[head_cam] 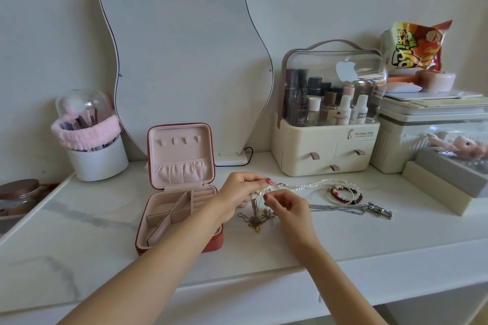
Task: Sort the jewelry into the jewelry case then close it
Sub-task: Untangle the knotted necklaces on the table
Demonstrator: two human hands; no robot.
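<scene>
Head view: frame center, left hand [239, 190] & right hand [286, 203] both pinch a tangle of thin chains [257, 215], partly lifted, its lower end on the tabletop [92, 240]. Jewelry case [179, 190] sits open, center-left, just beside the tangle. Pearl necklace [311, 184], bead bracelets [343, 194] & silver chain [351, 209] lie right of center.
</scene>
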